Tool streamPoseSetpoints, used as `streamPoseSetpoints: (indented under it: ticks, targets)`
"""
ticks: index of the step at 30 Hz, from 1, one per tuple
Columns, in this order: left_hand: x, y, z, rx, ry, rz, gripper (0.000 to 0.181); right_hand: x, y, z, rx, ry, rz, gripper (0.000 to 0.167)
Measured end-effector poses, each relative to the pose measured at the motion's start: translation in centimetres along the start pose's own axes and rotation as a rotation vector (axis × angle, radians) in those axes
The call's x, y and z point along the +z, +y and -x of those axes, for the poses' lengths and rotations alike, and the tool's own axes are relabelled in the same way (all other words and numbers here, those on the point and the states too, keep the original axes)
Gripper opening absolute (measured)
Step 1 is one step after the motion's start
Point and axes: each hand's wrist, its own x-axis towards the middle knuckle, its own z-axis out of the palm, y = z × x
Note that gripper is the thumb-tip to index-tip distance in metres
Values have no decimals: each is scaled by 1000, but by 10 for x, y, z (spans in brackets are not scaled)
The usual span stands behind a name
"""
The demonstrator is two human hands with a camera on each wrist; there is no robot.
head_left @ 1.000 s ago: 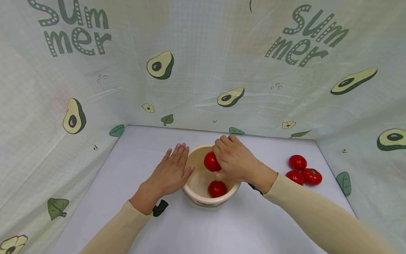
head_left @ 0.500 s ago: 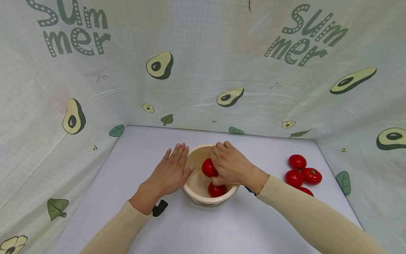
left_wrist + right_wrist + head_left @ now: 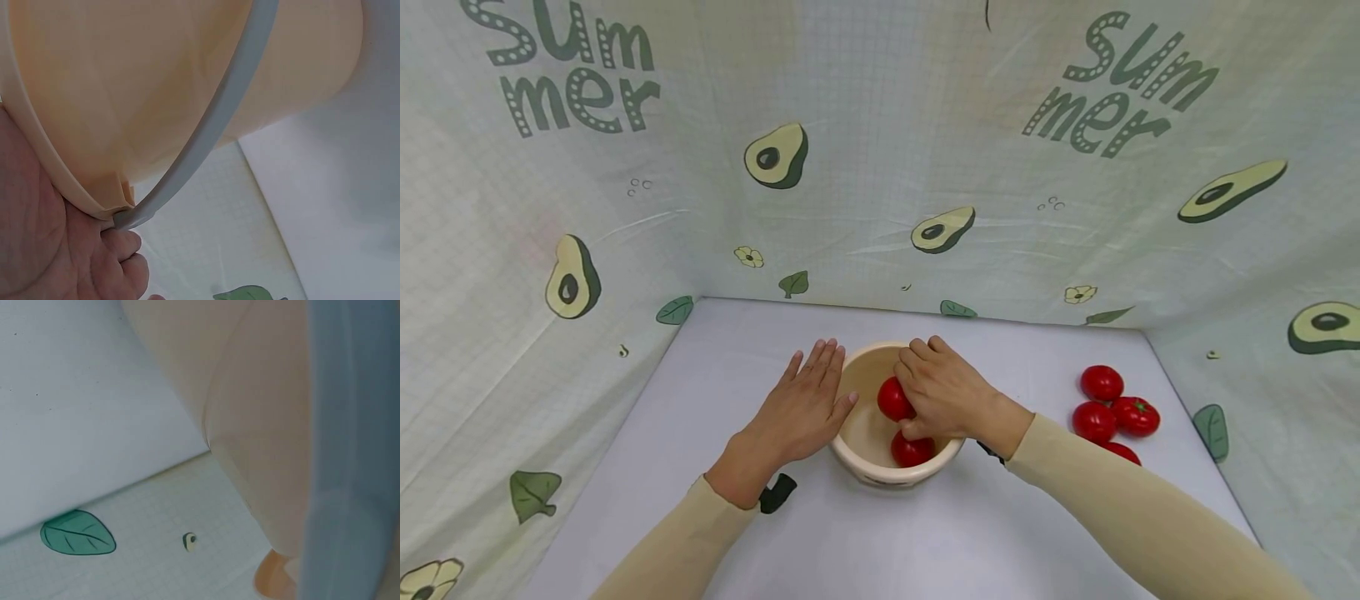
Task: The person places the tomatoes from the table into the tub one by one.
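Visible tomatoes [image 3: 894, 399]: 6 | bucket [image 3: 887, 476]: 1 | handle [image 3: 209, 125]: 1 | table [image 3: 880, 546]: 1

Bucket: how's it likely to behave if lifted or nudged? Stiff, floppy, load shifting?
The bucket is probably stiff: its rim looks cleanly round with the left hand against it. The handle likely swings, its end meeting a small bracket near the rim. If tilted, the lower tomato inside could roll, being round.
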Motion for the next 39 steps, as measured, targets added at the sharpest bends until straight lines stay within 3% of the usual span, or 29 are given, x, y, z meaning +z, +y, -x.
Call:
streamPoseSetpoints:
  ticks: [8, 12, 17, 23, 26, 29, 31, 34, 39]
  targets:
    - [2, 2, -1, 2, -1, -11, 77, 0, -1, 4, 15, -2, -20, 57]
    - [2, 2, -1, 2, -1, -10, 77, -1, 0, 10, 50, 93, -44, 54]
    - [3, 4, -2, 6, 6, 5, 76, -7, 7, 35, 176, 223, -59, 49]
    - [4, 3, 0, -3, -7, 29, 77, -11, 24, 91, 322, 286, -96, 53]
    - [4, 2, 0, -4, -10, 35, 77, -4, 38, 130, 384, 316, -82, 56]
    - [4, 1, 0, -3, -11, 42, 78, 7, 50, 173, 456, 330, -61, 72]
    - [4, 0, 0, -2, -9, 45, 78, 17, 55, 202, 510, 294, -43, 85]
    - [3, -1, -1, 0, -4, 49, 79, 31, 55, 241, 620, 182, -47, 80]
    - [4, -3, -2, 7, 10, 49, 79, 55, 41, 281, 788, 22, -65, 93]
